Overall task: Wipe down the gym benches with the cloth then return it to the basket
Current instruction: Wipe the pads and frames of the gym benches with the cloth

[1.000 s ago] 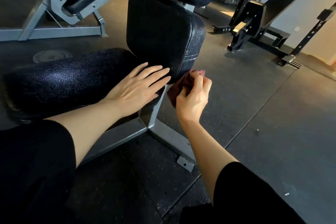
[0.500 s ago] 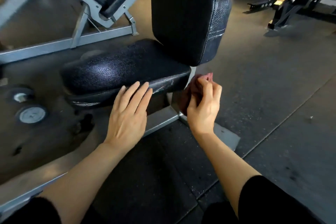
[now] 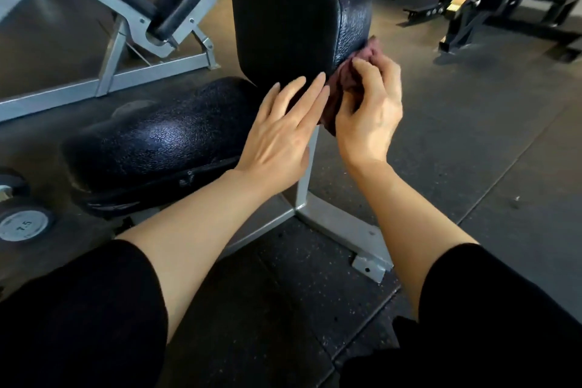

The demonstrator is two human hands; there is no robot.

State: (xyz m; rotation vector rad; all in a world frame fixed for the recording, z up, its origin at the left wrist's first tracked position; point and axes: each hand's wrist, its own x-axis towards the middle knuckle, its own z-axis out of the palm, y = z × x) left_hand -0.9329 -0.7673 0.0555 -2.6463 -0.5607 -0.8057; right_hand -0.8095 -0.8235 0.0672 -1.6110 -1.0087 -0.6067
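The right hand (image 3: pixel 368 110) was closed around a bunched maroon cloth (image 3: pixel 349 79), pressing it against the lower right edge of the backrest pad (image 3: pixel 293 25). The left hand (image 3: pixel 283 132) lay open and flat, fingers extended, over the seat pad (image 3: pixel 157 142) where it meets the backrest, holding nothing. Wiping looked mid-course (no basket was in view), so the return remained. The cloth was crumpled and soft.

The right hand (image 3: pixel 368 110) has lifted the bunched cloth (image 3: pixel 352 79) from under the seat up to the backrest's (image 3: pixel 289 25) lower right edge; the left hand (image 3: pixel 283 135) has risen alongside it
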